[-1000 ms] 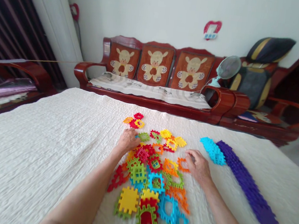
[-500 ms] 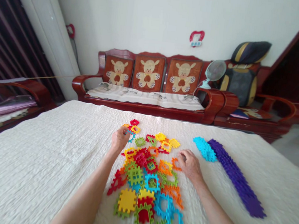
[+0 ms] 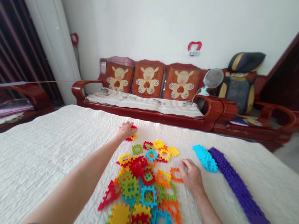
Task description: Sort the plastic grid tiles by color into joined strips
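White cover, red pieces by left hand, grip unclear, right hand loose, unclenched

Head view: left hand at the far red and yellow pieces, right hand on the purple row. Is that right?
Not quite: the head view shows the right hand by an orange frame, not on the purple row. The rest stands.
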Demonstrator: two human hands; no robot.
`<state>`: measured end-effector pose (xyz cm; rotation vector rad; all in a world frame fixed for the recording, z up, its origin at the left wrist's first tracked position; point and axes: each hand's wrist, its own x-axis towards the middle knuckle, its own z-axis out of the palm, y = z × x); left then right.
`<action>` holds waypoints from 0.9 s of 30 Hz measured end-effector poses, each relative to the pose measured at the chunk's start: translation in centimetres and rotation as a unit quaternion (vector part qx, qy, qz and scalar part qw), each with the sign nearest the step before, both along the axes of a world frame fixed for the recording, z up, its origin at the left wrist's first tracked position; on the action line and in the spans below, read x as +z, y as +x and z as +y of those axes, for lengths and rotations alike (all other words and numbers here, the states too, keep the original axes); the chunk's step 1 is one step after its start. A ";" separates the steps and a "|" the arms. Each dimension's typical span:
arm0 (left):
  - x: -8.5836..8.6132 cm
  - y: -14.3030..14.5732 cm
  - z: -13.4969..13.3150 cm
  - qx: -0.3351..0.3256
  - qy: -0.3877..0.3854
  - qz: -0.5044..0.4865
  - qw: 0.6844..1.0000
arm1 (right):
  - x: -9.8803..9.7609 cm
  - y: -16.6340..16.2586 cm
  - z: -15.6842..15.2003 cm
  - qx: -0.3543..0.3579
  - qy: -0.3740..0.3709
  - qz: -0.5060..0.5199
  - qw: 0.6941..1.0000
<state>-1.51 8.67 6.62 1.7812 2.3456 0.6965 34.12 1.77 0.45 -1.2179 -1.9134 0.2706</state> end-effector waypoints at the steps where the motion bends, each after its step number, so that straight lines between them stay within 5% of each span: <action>1: -0.5 -0.4 0.3 0.001 -0.015 0.002 1.000 | 0.0 0.0 0.0 0.002 0.000 0.000 1.000; 8: -3.4 -0.3 -1.8 -0.038 -0.032 -0.016 0.999 | 0.5 -0.3 -0.4 0.002 0.016 0.004 1.000; 14: -3.0 -0.5 -5.0 -0.047 0.024 -0.049 0.997 | 0.4 -0.3 -0.4 -0.003 0.023 -0.010 1.000; 19: -2.4 0.2 -8.1 -0.127 0.101 -0.114 0.980 | -0.1 -0.2 0.0 0.000 0.031 -0.009 0.999; 27: -2.1 1.5 -10.5 -0.188 0.051 -0.178 0.964 | -0.3 -0.2 0.1 -0.004 0.030 -0.015 0.999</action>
